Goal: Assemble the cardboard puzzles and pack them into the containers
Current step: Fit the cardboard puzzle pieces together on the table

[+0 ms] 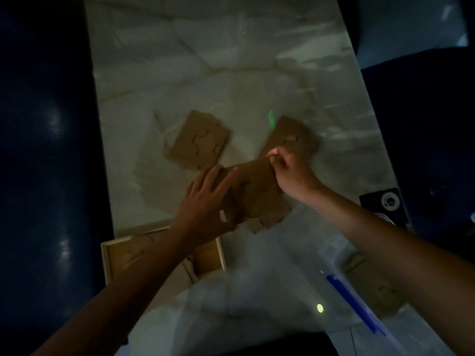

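Marble table [231, 73] – dim. Left hand [205, 199] lies flat, grip open, on the cardboard puzzle [253, 191]. Right hand [290, 170] pinches its far edge – cuts blurred.

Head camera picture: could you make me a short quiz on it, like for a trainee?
1. True or false: both hands are on the same cardboard puzzle.
2. How many cardboard puzzles lie flat on the marble table beyond the hands, with no hand on them? A) none B) one C) four
3. Fill in: the wooden box sits under the ___ forearm.

Key:
1. True. The left hand lies with spread fingers on the middle puzzle; the right hand pinches its far corner.
2. B, the left puzzle; the right puzzle is partly behind the right hand. Marble table.
3. Left. Wooden box.
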